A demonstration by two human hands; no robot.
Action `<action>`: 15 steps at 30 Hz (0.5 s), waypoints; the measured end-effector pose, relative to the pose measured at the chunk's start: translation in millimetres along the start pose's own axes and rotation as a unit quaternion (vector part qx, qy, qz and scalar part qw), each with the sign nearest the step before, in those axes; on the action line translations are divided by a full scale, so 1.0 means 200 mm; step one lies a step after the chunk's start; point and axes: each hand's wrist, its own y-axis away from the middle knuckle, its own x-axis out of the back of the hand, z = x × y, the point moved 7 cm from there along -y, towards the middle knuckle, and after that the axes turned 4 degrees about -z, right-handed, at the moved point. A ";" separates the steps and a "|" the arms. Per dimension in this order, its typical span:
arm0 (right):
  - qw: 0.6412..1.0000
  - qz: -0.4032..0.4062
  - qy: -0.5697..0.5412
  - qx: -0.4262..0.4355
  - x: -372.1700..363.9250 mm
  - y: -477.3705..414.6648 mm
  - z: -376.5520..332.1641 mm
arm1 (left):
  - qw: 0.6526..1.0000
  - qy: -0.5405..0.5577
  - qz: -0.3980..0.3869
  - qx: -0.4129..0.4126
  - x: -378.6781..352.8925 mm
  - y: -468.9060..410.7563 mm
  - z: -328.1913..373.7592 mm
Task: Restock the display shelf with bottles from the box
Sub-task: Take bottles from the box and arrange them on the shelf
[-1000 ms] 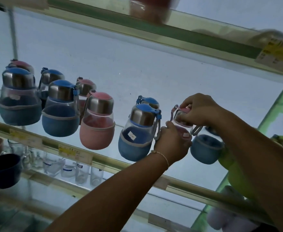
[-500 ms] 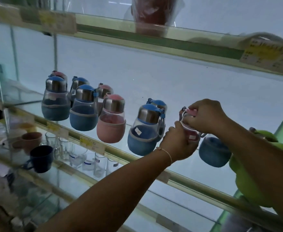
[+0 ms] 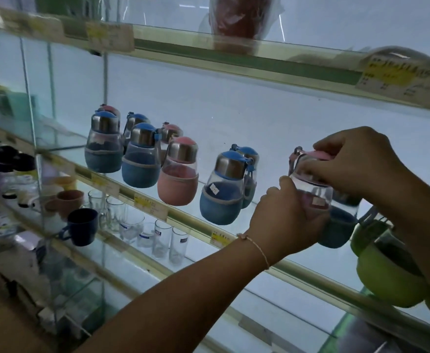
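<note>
Holds a pink-lidded bottle (image 3: pixel 313 192) at the right part of the glass shelf (image 3: pixel 183 217), beside the row standing there; cannot tell whether its base touches the glass. Wraps the left hand (image 3: pixel 285 220) round its lower body, fingers curled close. Clamps the right hand (image 3: pixel 348 161) over the lid from above. Just left: a blue bottle (image 3: pixel 221 194), then a pink bottle (image 3: pixel 178 179). Below: drinking glasses (image 3: pixel 163 238), a dark mug (image 3: pixel 81 225).
</note>
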 end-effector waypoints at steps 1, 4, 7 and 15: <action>1.000 -0.001 -0.003 -0.001 0.01 0.01 0.00 | 1.000 -0.008 0.004 -0.003 0.02 0.01 0.01; 1.000 0.000 -0.006 0.000 0.02 0.03 -0.02 | 1.000 -0.022 0.007 0.001 0.06 0.04 0.03; 1.000 0.002 -0.008 0.005 0.03 0.06 -0.04 | 0.999 -0.043 0.009 0.004 0.10 0.08 0.05; 0.999 0.012 -0.012 0.036 0.05 0.13 -0.21 | 0.997 -0.065 0.041 -0.003 0.29 0.21 0.08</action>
